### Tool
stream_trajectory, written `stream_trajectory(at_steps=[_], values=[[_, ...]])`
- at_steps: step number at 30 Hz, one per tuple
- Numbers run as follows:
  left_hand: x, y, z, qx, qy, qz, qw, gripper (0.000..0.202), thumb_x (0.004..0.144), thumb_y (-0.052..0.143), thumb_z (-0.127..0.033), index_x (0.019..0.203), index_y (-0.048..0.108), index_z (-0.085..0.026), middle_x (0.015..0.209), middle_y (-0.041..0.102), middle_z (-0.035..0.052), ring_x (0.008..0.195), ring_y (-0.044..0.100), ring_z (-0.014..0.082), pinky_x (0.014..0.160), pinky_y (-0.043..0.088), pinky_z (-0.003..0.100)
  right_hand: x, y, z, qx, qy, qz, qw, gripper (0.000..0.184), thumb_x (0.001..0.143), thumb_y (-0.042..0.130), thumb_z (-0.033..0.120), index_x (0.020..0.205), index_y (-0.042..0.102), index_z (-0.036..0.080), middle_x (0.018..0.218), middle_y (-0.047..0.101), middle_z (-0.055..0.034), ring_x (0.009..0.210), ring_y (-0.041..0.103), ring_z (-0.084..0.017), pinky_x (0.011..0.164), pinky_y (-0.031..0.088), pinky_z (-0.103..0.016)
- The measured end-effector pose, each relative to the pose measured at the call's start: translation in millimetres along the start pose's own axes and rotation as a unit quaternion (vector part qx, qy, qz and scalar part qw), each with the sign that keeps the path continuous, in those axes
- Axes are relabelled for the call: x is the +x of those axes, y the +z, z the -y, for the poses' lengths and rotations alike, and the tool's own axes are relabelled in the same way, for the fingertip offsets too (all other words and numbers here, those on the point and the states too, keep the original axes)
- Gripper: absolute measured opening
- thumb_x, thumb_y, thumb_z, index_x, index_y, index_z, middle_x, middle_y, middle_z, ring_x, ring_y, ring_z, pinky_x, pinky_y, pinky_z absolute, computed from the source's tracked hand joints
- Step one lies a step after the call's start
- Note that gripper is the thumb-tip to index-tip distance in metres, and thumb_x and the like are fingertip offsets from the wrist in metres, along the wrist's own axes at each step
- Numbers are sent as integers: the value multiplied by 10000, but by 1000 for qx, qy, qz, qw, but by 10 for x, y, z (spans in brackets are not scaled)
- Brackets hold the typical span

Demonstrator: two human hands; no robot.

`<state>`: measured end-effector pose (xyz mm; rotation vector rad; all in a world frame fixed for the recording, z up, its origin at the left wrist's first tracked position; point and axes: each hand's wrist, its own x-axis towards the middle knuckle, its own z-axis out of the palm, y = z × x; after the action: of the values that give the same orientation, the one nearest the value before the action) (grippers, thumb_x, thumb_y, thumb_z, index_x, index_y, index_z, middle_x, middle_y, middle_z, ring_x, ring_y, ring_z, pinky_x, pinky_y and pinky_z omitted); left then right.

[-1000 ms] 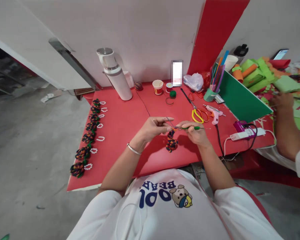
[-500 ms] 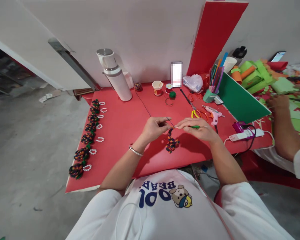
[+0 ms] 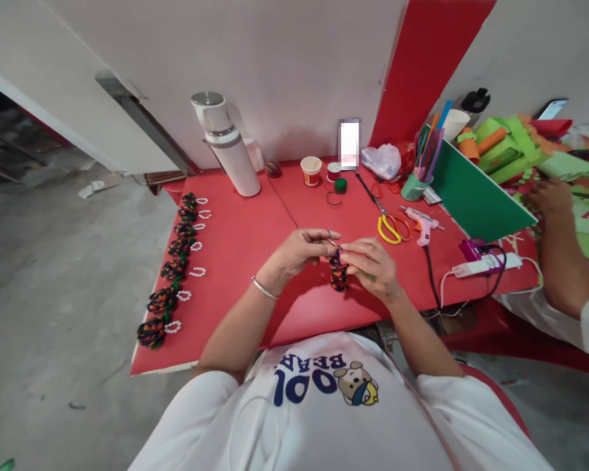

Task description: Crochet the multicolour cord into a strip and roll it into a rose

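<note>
Over the red table, my left hand (image 3: 302, 252) pinches the top of a dark multicolored crochet piece (image 3: 339, 278), which hangs below the fingertips. A strand of yarn crosses its raised index finger. Close on the other side, my right hand (image 3: 375, 267) is closed around a crochet hook (image 3: 372, 277). Only bits of its green handle and metal shaft show; the palm and fingers cover the rest. The hook's tip meets the work at my left fingertips. Dark yarn runs back to a multicolored yarn ball (image 3: 273, 169) near the wall.
Several crocheted pieces with bead loops (image 3: 163, 299) line the left edge. Behind stand a white thermos (image 3: 233, 160), a paper cup (image 3: 311, 171) and a green yarn ball (image 3: 340, 185). Yellow-handled scissors (image 3: 388, 230), a pink glue gun (image 3: 425, 229) and a power strip (image 3: 485, 264) lie right, beside another person's hand (image 3: 550, 196).
My right hand has turned and tilted downward, bringing its elbow inward, and the hook's handle now points toward me. The crochet piece has swung upright beneath my fingers. My left hand stays nearly in place.
</note>
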<state>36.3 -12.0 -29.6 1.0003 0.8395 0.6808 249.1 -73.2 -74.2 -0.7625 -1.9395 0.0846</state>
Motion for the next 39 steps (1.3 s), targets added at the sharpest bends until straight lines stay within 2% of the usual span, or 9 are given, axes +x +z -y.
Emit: stream_trajectory(at_steps=[4,10,13,16,22,28,33,36,39], values=[[16,-61,-20,51,9,8,999,408,568,895,-222,960,818,-143,733,747,61,599,635,114,470,352,193,213,-269,-10,74,14,88,993,215,975,642,308,1166,740,291,1165,802,-61,1039,727,-206,922,591,-439],[18,-40,-32,63,12,25,998,363,552,865,-172,912,825,-147,674,702,19,533,554,74,481,371,187,331,-490,16,186,118,163,962,191,996,601,325,1062,767,259,1124,810,-70,1052,746,-212,956,582,-421],[16,-5,-34,54,29,37,997,369,555,868,-175,921,826,-139,663,686,17,548,561,85,508,401,200,266,-439,-30,291,199,143,925,244,1005,574,405,1011,758,245,1078,809,-79,1039,755,-230,952,599,-438],[15,44,-9,44,65,33,996,415,592,869,-193,1002,823,-145,717,707,30,600,593,99,554,431,213,134,-231,-69,345,252,43,903,334,983,563,530,986,740,247,1052,802,-81,1033,757,-252,962,606,-484],[-15,74,26,45,94,31,994,492,624,914,-259,1090,807,-141,843,756,72,695,649,128,634,496,239,-104,176,6,278,257,-92,921,308,987,558,515,981,745,270,1033,775,-70,1054,729,-246,967,592,-471],[-6,64,0,46,105,-6,993,545,566,969,-319,1044,808,-113,699,723,48,634,650,140,617,513,263,-97,173,146,208,234,-118,942,280,996,555,482,997,741,273,1031,777,-75,1036,715,-250,935,595,-471],[23,171,130,10,141,-57,988,580,550,977,-318,1068,805,-121,684,686,10,649,628,121,661,516,265,-68,199,265,39,170,-118,978,210,1004,561,348,1118,731,308,1112,761,-67,1046,695,-242,940,590,-480],[30,279,243,-30,141,-103,984,566,565,967,-321,1073,803,-135,674,664,-7,601,565,86,598,453,232,-102,290,281,-39,152,-132,979,241,990,589,316,1191,721,336,1132,739,-66,1064,679,-243,955,582,-473],[24,338,304,-76,103,-88,988,593,554,966,-340,1088,796,-147,702,679,-2,560,530,66,526,379,210,-146,378,247,-23,155,-165,974,292,984,613,320,1254,708,382,1148,703,-55,1067,669,-231,949,581,-440]])
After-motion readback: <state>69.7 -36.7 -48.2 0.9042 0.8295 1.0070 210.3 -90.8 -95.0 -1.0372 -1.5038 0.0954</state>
